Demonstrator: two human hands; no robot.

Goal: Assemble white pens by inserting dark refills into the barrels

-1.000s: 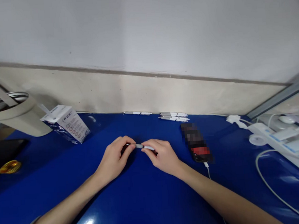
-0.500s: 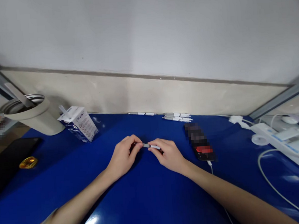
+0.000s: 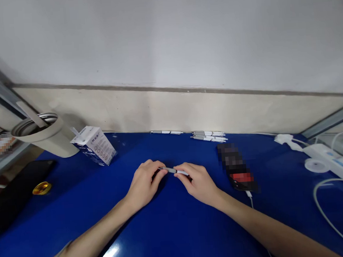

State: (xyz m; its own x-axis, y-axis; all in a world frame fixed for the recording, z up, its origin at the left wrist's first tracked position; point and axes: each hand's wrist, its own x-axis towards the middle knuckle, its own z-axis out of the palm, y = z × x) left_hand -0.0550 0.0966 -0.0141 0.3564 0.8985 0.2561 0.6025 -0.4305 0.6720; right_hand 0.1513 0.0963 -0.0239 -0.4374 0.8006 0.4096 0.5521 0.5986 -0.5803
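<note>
A slim grey-and-white pen (image 3: 173, 170) lies level between my two hands, above the blue table top (image 3: 173, 234). My left hand (image 3: 146, 185) pinches its grey end between thumb and fingers. My right hand (image 3: 197, 183) pinches its white end, and the two hands nearly touch. Several similar pens (image 3: 209, 136) lie in a small group at the table's back edge, and a single pen (image 3: 166, 132) lies to their left. All are out of reach of my fingertips.
A blurred dark object (image 3: 236, 167) with a red patch and a white cable lies right of my hands. Left stand a printed carton (image 3: 94, 145), a beige tumbler (image 3: 39, 137), a gold disc (image 3: 42, 188) and a black pad (image 3: 17, 194). A white power strip (image 3: 329, 164) sits at right.
The whole scene has drifted right and slightly down in view as my head turned. Both hands keep the same pinch on the pen, with no visible change of grip.
</note>
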